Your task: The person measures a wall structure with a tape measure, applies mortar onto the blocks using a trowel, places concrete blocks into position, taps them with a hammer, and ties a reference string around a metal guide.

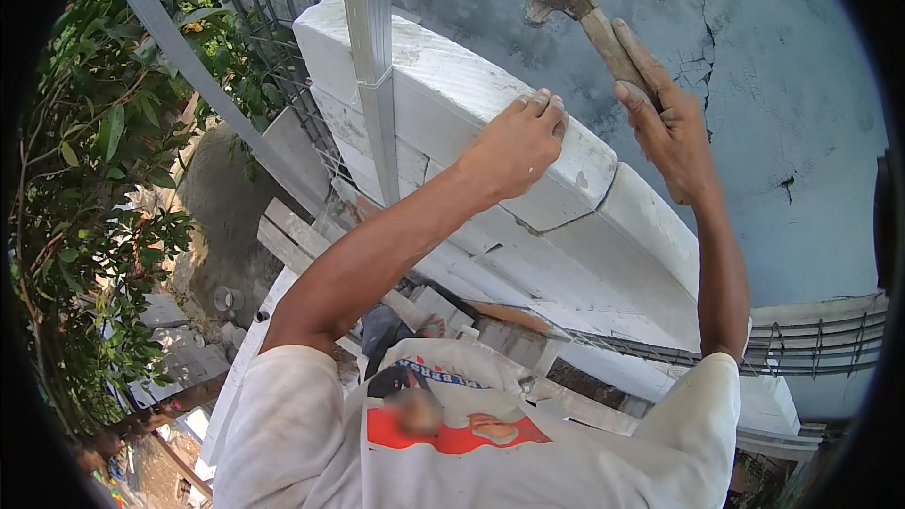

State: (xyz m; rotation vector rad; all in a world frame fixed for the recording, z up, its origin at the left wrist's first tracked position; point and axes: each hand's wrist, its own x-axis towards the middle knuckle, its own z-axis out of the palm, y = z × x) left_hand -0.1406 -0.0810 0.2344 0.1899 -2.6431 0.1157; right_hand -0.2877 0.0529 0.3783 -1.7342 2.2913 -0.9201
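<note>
My right hand is wrapped around the wooden handle of a claw hammer, with its thumb and a finger stretched along the handle. The metal head is raised to the upper left, above the wall and in front of the grey plaster. My left hand is curled over the upper edge of a white block in the top course, its fingers bent against the block. A further white block adjoins it on the right, with a dark joint between them.
A metal post stands against the block wall on the left. Beyond it are rebar and leafy plants. A cracked grey wall rises behind. Below lie planks and rubble; more rebar runs at right.
</note>
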